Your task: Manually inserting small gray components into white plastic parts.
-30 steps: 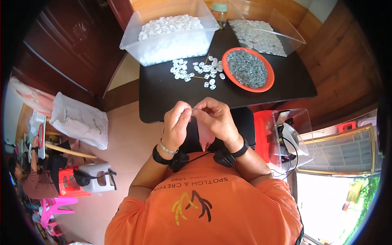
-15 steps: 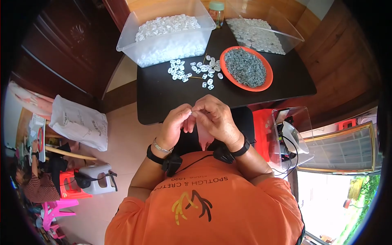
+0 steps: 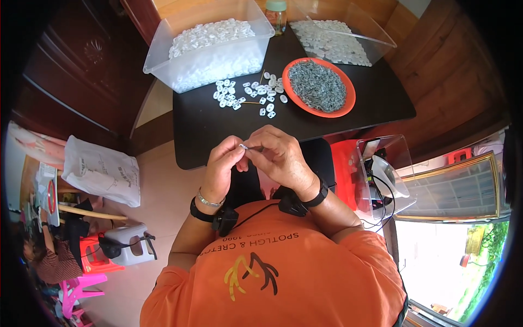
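Beyond the fingertips, loose white pieces (image 3: 248, 95) lie scattered on a black table (image 3: 338, 120). Farther off to their left stands a clear tub (image 3: 210, 46) heaped with white pieces; to the right sits an orange dish (image 3: 318, 87) of grey bits, with a tilted clear bin (image 3: 340, 32) behind it. A white bag (image 3: 101, 171) lies well left.

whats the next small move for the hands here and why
Probably press the small white piece home: the left hand and right hand pinch it together at their fingertips above the black table, near the loose white pieces.
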Demonstrator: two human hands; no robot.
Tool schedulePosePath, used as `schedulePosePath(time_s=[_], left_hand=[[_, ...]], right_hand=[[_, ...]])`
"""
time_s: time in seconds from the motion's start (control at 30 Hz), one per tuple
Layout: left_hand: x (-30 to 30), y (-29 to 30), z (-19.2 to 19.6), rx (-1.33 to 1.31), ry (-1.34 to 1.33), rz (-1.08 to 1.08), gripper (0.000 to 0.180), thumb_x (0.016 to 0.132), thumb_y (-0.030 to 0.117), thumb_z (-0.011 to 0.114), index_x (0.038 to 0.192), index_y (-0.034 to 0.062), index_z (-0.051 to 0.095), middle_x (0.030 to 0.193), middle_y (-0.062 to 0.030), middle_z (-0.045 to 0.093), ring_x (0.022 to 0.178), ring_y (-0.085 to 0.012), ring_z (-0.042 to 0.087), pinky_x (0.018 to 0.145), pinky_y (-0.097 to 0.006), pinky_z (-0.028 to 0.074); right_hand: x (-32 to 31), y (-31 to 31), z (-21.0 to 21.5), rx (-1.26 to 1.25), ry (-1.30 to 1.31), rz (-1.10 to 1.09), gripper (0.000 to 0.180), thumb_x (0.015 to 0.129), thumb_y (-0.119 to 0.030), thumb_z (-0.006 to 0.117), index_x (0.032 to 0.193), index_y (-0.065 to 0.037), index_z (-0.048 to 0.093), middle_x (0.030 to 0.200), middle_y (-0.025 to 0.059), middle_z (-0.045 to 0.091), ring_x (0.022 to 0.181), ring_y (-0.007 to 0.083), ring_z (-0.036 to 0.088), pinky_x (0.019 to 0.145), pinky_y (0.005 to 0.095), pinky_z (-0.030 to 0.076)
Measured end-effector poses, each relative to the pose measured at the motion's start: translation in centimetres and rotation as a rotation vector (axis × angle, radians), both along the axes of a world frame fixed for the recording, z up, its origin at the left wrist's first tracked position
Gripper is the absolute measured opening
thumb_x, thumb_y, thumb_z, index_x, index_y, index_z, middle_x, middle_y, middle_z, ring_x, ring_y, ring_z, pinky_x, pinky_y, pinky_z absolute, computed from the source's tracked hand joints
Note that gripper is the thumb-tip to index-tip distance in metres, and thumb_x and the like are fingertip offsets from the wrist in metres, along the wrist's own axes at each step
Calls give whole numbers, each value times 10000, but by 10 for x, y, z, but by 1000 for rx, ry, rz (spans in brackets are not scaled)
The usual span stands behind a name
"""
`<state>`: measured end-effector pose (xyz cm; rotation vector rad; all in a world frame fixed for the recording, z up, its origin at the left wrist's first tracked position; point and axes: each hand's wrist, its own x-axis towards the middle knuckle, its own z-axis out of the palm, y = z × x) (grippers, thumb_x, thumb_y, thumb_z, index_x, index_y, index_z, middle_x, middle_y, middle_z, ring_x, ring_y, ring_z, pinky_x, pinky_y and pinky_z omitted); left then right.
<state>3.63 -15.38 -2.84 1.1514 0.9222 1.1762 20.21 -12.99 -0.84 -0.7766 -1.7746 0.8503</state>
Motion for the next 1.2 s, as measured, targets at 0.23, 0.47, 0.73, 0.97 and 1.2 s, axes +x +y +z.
schedulePosePath(time_s=[0.23,0.47,0.73,0.97,1.2], left_hand=[[7,0,1,40,7,112,207,902,233,489,833,41,526,682,-22,533,617,-93,505,581,-214,374],[-17,3,3,57,9,261,168,889,161,501,787,38,553,633,1,512,565,-70,463,545,-205,348],[-36,11,-4,30,-72,283,166,895,178,473,794,53,517,633,-15,478,567,-106,446,533,-232,355],[-37,10,-9,22,-57,276,163,896,168,467,791,54,516,633,-18,482,569,-110,454,540,-231,359],[-37,9,-9,28,-72,287,167,898,171,467,791,53,517,630,-19,482,566,-110,454,541,-229,360]], right_hand=[[4,3,4,236,-148,-51,173,730,3,694,895,-41,674,819,91,619,730,223,635,609,302,523],[70,57,45,470,-637,-320,121,719,-81,697,838,-82,675,814,93,617,772,285,608,669,363,502],[125,114,30,504,-1111,-247,163,703,-175,676,853,-112,659,818,79,594,826,281,600,697,396,486],[118,157,23,435,-1145,-318,107,768,-188,623,786,-83,630,785,93,616,784,299,612,678,413,488],[121,157,35,213,-831,-307,133,753,-132,679,859,-53,670,739,98,647,693,238,637,658,338,501]])
